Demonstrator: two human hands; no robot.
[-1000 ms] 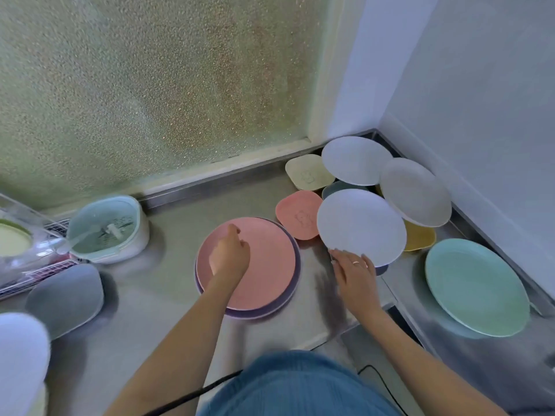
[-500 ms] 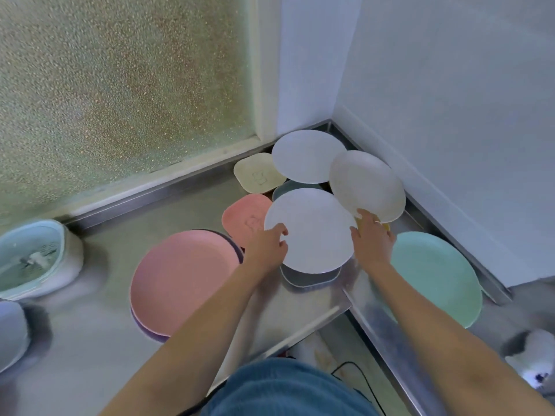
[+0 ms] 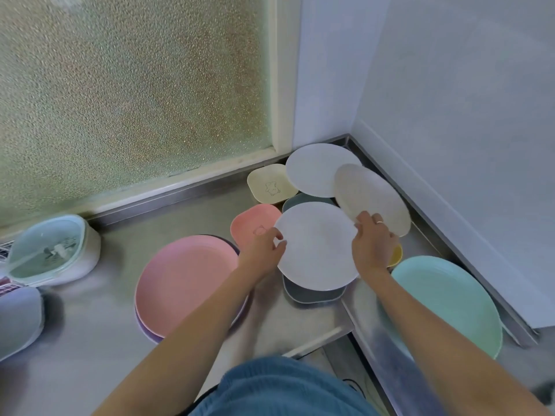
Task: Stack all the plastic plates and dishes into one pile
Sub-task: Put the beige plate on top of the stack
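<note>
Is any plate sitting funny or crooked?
Yes. The beige plate in the corner sits tilted, leaning over the other dishes. The white plate held by both hands hangs over a smaller gray dish.

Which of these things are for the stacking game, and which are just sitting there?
For stacking: white plate held by both hands, pink plate, mint plate, grey dish, cream dish.

Just sitting there: lidded container, window.
</note>
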